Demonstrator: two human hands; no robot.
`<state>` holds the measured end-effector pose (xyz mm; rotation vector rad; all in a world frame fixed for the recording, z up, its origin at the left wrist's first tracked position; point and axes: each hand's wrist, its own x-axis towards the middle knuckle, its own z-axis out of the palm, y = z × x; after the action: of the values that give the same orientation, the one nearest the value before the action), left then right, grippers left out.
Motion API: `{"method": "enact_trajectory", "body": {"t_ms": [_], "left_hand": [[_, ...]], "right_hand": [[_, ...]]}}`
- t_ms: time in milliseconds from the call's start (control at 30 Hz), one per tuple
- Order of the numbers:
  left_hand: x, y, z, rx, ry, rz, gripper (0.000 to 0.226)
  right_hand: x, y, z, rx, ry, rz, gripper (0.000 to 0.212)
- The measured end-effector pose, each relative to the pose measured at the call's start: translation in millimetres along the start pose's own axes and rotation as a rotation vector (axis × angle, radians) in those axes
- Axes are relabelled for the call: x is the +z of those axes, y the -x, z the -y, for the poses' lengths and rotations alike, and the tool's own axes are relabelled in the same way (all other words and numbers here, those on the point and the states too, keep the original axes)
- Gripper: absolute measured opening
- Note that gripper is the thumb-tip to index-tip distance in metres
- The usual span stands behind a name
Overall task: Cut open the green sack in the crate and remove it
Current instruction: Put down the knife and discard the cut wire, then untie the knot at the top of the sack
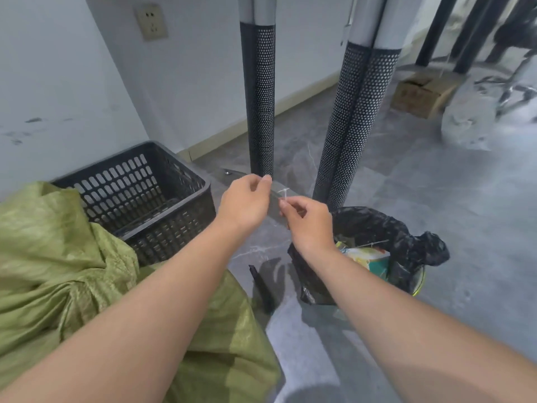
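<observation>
**Thread scrap held over bin, sack beside crate**

Green sack (72, 271) fills the lower left, crumpled, mostly outside the black crate (174, 228) and resting against its near side. Dark tool (261, 286) on the floor at bottom centre, maybe the cutter, can't tell. Bin (374, 221) with black liner sits lower right. Just above it, the left hand (245, 199) pinches one end of a thin white thread (283, 194) and the right hand (308, 221) pinches the other, fingers curled. Risks: the thread is light and could drift past the bin rim when let go. A foot could land on the tool.
</observation>
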<state>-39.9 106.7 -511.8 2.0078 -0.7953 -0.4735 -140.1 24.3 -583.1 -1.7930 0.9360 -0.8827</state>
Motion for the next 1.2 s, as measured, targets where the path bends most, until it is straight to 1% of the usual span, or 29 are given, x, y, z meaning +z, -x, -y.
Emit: {"method": "enact_trajectory", "body": {"t_ms": [67,133,200,300,400,500,567,667,767,833,1000,1100,1200], "left_hand": [[12,1,-7,-0.021,0.034,0.038,0.036],[24,3,-11,-0.033,0.062,0.080,0.032],[35,6,-15,-0.026,0.070,0.130,0.035],[53,12,-21,-0.008,0.099,0.200,0.053],[67,18,-26,0.000,0.093,0.273,0.054],[78,21,-26,-0.002,0.055,0.337,0.056],[81,21,-23,-0.006,0.046,0.336,0.057],[76,22,-15,-0.021,0.050,0.319,0.058],[51,25,-13,-0.007,0.029,0.290,0.058],[22,28,-13,0.016,0.008,0.244,0.058],[-65,38,-5,-0.025,-0.034,0.113,0.058],[-116,55,5,-0.042,-0.042,0.027,0.058],[-162,81,17,-0.022,-0.116,-0.079,0.058]], "right_hand": [[-22,-2,-4,0.030,0.093,-0.097,0.013],[-47,-2,-11,0.048,0.280,-0.169,0.014],[-72,-1,-19,0.074,0.465,-0.204,0.017],[-102,1,-30,0.174,0.611,-0.208,0.021],[-116,0,-42,0.297,0.680,-0.169,0.021],[-119,5,-48,0.374,0.719,-0.158,0.027],[-117,8,-48,0.377,0.717,-0.153,0.027],[-108,11,-45,0.350,0.663,-0.150,0.021],[-84,11,-34,0.257,0.542,-0.084,0.016],[-57,10,-20,0.185,0.464,-0.010,0.014],[28,19,40,0.009,0.286,0.226,0.012],[70,39,80,-0.067,0.227,0.387,0.017],[107,57,110,-0.137,0.173,0.487,0.019]]}}
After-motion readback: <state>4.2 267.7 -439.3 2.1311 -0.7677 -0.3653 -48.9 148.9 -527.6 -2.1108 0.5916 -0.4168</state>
